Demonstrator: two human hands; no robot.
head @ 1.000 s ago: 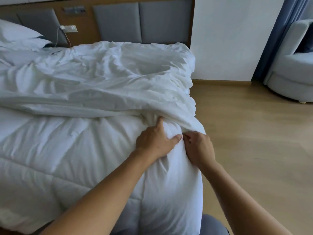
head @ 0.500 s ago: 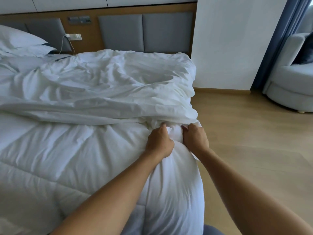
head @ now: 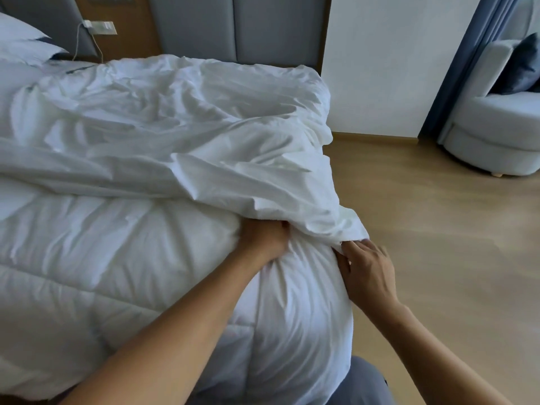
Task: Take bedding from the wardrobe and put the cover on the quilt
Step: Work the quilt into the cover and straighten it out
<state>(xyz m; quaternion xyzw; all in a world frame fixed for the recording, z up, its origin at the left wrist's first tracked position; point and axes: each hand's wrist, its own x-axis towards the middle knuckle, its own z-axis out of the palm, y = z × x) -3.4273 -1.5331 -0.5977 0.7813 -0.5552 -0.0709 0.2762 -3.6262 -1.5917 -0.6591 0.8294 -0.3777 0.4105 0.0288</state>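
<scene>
1. Left hand [head: 264,241] is curled into a fist on the near right corner of the quilt [head: 117,258], bunching the padding. Its fingertips are tucked out of sight under the edge of the duvet cover [head: 175,127]
2. Right hand [head: 368,276] sits just beside it at the cover's hem, fingers loosely spread and touching the cloth. It is blurred, so I cannot tell whether thumb and forefinger pinch the hem or only brush it
3. The quilt lies spread over the bed, its stitched near half bare and drooping over the foot. The cover lies crumpled across the far half, up towards the pillow [head: 17,45], with its edge running across the middle. Whether the far half is already inside the cover cannot be seen
4. The step in hand looks like feeding this corner into the cover's mouth, with much of the job left
5. The quilt should handle as thick, soft and springy, light for its bulk, so a whole-fist grip on the corner suits it, since a fingertip pinch would likely slip off the padding
6. The cover looks thin, limp and smooth. It is best taken by the hem close to its corner, and it may slide off towards the floor [head: 438,229] on the right
</scene>
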